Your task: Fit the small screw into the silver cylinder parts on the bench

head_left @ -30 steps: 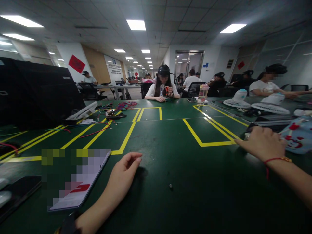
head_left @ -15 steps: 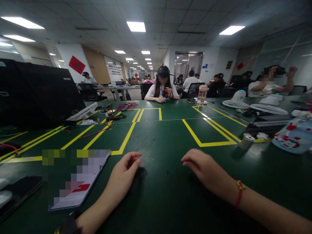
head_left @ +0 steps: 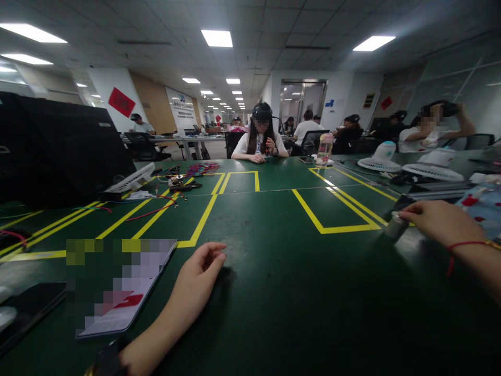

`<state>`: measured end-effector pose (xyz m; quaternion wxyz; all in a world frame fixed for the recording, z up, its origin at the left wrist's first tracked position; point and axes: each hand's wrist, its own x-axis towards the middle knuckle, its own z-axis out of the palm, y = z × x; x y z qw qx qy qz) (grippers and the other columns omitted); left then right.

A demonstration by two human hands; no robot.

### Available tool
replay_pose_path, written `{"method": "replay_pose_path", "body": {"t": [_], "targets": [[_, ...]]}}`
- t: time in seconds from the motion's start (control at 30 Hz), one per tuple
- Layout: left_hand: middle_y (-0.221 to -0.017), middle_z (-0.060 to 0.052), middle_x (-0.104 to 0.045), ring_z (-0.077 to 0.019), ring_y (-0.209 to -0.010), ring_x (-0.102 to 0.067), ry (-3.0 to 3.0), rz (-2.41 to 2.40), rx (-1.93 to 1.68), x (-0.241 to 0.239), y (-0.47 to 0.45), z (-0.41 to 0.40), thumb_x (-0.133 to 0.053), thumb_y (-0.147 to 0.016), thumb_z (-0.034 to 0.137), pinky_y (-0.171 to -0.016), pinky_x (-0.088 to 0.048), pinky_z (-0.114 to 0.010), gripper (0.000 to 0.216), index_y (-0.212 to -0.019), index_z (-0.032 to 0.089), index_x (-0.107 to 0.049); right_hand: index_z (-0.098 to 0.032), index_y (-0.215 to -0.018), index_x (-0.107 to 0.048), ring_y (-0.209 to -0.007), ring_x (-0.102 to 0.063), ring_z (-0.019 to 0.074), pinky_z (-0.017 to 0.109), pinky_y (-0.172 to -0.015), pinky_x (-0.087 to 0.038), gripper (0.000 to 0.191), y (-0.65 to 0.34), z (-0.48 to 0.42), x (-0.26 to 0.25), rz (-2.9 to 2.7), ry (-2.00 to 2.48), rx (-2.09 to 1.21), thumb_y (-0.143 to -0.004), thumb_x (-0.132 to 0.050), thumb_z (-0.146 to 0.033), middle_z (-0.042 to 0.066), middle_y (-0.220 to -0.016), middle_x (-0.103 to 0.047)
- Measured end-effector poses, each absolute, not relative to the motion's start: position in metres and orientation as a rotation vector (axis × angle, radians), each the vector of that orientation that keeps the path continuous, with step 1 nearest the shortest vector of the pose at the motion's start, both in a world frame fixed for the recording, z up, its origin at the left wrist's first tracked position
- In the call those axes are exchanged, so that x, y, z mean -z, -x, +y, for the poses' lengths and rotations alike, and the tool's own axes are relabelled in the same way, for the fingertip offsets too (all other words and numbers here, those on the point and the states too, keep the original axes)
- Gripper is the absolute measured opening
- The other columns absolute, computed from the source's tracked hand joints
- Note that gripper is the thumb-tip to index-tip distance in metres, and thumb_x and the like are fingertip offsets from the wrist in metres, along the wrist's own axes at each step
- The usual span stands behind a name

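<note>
Little metal cylinder (head_left: 396,228) is sitting toward the right edge of the desk (head_left: 250,324), just beside the yellow tape (head_left: 350,230). My right hand (head_left: 444,222) has its fingertips at the cylinder's top, but honestly can't tell if I've got a proper grip. Blue patterned bag (head_left: 487,209) is right behind that hand. My left hand (head_left: 201,269) is loosely curled and free, near a flat tablet-looking thing (head_left: 143,284) on the left. Tangled wires (head_left: 203,168) and a pink-topped bottle (head_left: 324,151) are toward the far edge.
</note>
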<state>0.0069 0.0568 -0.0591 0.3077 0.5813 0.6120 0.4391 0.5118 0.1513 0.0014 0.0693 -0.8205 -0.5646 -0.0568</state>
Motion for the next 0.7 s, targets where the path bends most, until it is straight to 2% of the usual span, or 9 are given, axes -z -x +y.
{"method": "replay_pose_path", "body": {"t": [0.27,0.4,0.47,0.57,0.7], "targets": [[-0.091,-0.003,-0.065,-0.0212,-0.088,-0.062,-1.532,1.62,-1.149,0.0585,-0.0074,0.0572,-0.052,-0.08,0.041,-0.077,-0.046,-0.032,0.032,-0.102,0.02,-0.059,-0.018,-0.094,-0.07,-0.084,-0.055,0.0228,0.031,-0.067,-0.034,0.037,-0.516,0.155,0.002,-1.704,2.428,0.083,-0.076,-0.053,-0.045,0.012,-0.098,-0.065],[-0.093,-0.003,-0.065,-0.022,-0.089,-0.062,-1.531,1.617,-1.144,0.0584,-0.0072,0.0579,-0.052,-0.08,0.041,-0.077,-0.046,-0.032,0.031,-0.102,0.02,-0.06,-0.015,-0.103,-0.066,-0.085,-0.057,0.021,0.029,-0.07,-0.037,0.05,-0.5169,0.1564,0.002,-1.676,2.413,-0.001,-0.073,-0.053,-0.055,0.012,-0.1,-0.064],[-0.093,-0.003,-0.065,-0.0221,-0.089,-0.062,-1.527,1.617,-1.139,0.0583,-0.0072,0.0575,-0.052,-0.081,0.041,-0.077,-0.046,-0.032,0.031,-0.103,0.02,-0.06,-0.016,-0.098,-0.066,-0.08,-0.056,0.0215,0.031,-0.068,-0.037,0.054,-0.517,0.156,0.0016,-1.62,2.445,-0.008,-0.071,-0.051,-0.061,0.012,-0.095,-0.064],[-0.093,-0.003,-0.065,-0.0214,-0.088,-0.062,-1.529,1.609,-1.129,0.0583,-0.0071,0.0566,-0.051,-0.082,0.041,-0.077,-0.045,-0.032,0.031,-0.104,0.02,-0.058,-0.018,-0.087,-0.067,-0.073,-0.055,0.0215,0.032,-0.064,-0.035,0.046,-0.5173,0.1542,0.0018,-1.583,2.461,0.004,-0.071,-0.053,-0.058,0.012,-0.087,-0.064],[-0.092,-0.003,-0.065,-0.0213,-0.089,-0.062,-1.534,1.602,-1.136,0.0577,-0.0069,0.0558,-0.051,-0.082,0.04,-0.078,-0.045,-0.032,0.03,-0.103,0.02,-0.058,-0.017,-0.086,-0.066,-0.069,-0.055,0.0198,0.032,-0.061,-0.034,0.045,-0.5184,0.1526,0.0027,-1.565,2.419,-0.094,-0.071,-0.053,-0.057,0.013,-0.083,-0.064]]}}
